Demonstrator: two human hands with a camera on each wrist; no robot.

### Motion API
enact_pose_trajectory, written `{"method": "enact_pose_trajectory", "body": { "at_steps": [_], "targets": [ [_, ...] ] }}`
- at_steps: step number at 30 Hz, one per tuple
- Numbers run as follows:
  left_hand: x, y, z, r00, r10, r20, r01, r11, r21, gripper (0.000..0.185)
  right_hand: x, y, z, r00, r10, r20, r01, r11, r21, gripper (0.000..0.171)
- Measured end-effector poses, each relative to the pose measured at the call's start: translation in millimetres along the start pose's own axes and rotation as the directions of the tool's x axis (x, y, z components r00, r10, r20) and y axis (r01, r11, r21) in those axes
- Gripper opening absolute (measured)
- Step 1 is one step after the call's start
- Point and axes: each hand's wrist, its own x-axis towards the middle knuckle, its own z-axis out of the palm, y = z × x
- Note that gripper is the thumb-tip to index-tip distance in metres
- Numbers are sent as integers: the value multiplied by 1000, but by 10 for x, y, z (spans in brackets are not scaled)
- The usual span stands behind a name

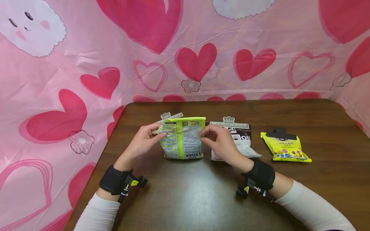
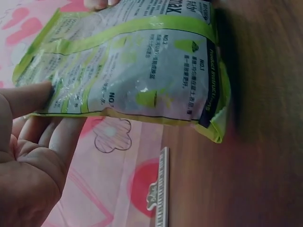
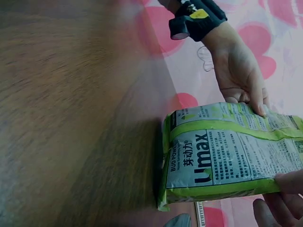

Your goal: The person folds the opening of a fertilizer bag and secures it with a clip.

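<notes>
Green bag [image 1: 183,138] upright on the table [image 1: 185,199], mid, toward the far edge. Left hand [image 1: 143,139] pinches its left edge, right hand [image 1: 218,141] pinches its right edge. Clip [image 1: 170,117] just behind it. Right of it: dark bag [image 1: 241,141], clipped; then yellow bag [image 1: 286,147], also clipped.

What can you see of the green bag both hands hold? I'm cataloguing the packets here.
The green bag is a glossy lime-green and silvery plastic pouch, its printed back panel showing small text and "U'max" near the bottom. It stands upright on the brown table, bottom edge down. The left hand pinches its upper left edge, the right hand its right edge. A pale clip lies behind it.
</notes>
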Motion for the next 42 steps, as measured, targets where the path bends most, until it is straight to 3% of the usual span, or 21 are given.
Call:
{"method": "enact_pose_trajectory", "body": {
  "at_steps": [10,17,20,24,28,33,37,42],
  "targets": [
    [-32,-41,49,992,129,3,-129,990,53,26,-63,23,-35,993,-120,22,119,993,16,14],
    [-29,-44,93,979,193,-65,-191,981,37,35,-66,-8,-40,988,-148,47,146,989,38,19],
    [-34,-52,102,960,250,-124,-241,967,80,40,-56,-11,-31,986,-162,43,161,987,29,22],
    [-41,-81,106,922,327,-207,-308,944,118,40,-46,0,-16,984,-175,24,174,985,17,23],
    [-54,-109,111,901,362,-240,-354,932,80,36,-33,13,-6,982,-186,15,186,982,24,22],
    [-65,-130,95,878,416,-237,-400,909,116,15,-7,-6,-2,976,-216,10,216,976,28,21],
    [-73,-137,79,862,469,-191,-443,882,161,16,10,-12,11,968,-250,-3,250,968,28,20],
    [-79,-124,61,866,474,-156,-459,880,124,23,13,-21,19,969,-247,-5,247,969,22,21]
  ]
}}
